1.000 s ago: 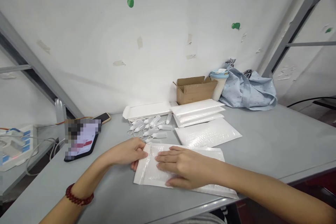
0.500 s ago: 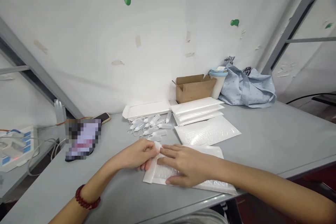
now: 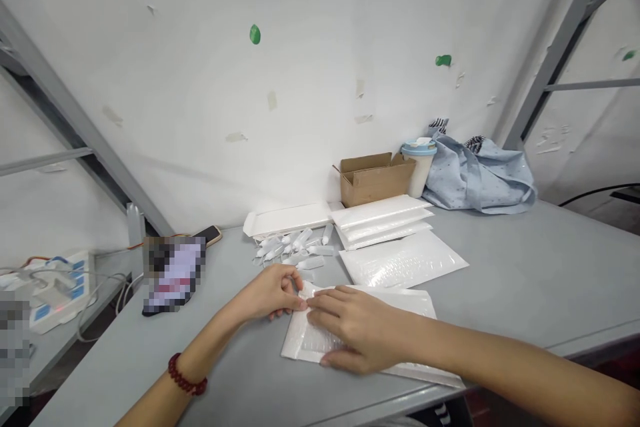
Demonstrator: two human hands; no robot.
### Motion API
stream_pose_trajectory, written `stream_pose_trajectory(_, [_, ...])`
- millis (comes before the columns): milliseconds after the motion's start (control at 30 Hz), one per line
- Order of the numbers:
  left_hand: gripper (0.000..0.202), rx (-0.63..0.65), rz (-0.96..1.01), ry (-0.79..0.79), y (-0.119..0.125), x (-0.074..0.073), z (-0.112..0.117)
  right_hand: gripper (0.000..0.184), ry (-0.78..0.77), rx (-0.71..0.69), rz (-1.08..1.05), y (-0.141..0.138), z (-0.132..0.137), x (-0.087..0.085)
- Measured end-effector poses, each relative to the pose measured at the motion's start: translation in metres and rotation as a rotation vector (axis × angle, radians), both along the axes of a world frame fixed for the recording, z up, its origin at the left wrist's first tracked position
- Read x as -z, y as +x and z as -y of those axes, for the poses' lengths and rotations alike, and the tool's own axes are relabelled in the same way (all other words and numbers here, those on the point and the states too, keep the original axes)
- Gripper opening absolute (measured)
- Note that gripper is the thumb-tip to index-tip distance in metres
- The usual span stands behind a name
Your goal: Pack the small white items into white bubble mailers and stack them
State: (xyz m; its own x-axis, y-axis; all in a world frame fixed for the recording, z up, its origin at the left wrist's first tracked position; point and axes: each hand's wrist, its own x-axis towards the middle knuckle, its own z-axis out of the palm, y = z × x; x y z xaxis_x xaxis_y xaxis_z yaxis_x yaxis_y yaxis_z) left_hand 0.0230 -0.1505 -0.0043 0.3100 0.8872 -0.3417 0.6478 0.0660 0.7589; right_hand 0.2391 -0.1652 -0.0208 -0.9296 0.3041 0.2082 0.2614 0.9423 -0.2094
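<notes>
moving inward from the envelope's left edge, the left hand (image 3: 273,293) is now curling almost closed at the far left corner of this white envelope (image 3: 315,340); whether it is gripping, i cannot tell. the right hand (image 3: 357,327) is resting flat and open on it, near the table (image 3: 240,387) front. handling is seemingly gathering at that corner.

Room over tabletop (image 3: 530,267) rightward; stacked envelopes (image 3: 383,211) obstruct beyond right hand (image 3: 360,327), small bottles (image 3: 297,257) beyond left hand (image 3: 270,290).
</notes>
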Motion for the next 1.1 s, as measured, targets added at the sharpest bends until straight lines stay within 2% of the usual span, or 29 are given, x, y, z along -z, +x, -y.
stream_pose_trajectory(100, [0.025,0.017,-0.001,-0.003,0.000,0.001,-0.001,0.048,-0.023,0.019,-0.008,0.000,0.000,0.000])
stream_pose_trajectory(233, [0.028,0.049,-0.025,0.006,0.003,-0.003,0.002,0.059,-0.077,0.102,-0.031,0.000,0.001,-0.003])
stream_pose_trajectory(367, [0.029,0.069,-0.074,0.036,0.005,-0.006,0.003,0.055,-0.144,0.154,-0.038,0.002,0.000,-0.004])
stream_pose_trajectory(667, [0.022,0.109,-0.187,0.201,0.008,0.001,0.006,0.059,-0.271,0.066,-0.059,0.005,-0.003,-0.004])
stream_pose_trajectory(767, [0.021,0.110,-0.242,0.279,0.008,0.002,0.008,0.056,-0.239,0.041,-0.152,0.006,-0.004,-0.006])
stream_pose_trajectory(900, [0.021,0.111,-0.308,0.348,0.008,0.003,0.012,0.031,-0.085,0.048,-0.394,0.003,-0.007,-0.006])
stream_pose_trajectory(1000, [0.024,0.131,-0.329,0.362,0.009,0.003,0.013,0.027,-0.018,0.076,-0.288,0.000,-0.010,-0.004])
stream_pose_trajectory(1100, [0.019,0.167,-0.332,0.370,0.009,0.002,0.013,0.026,-0.058,0.120,-0.116,-0.003,-0.012,-0.003])
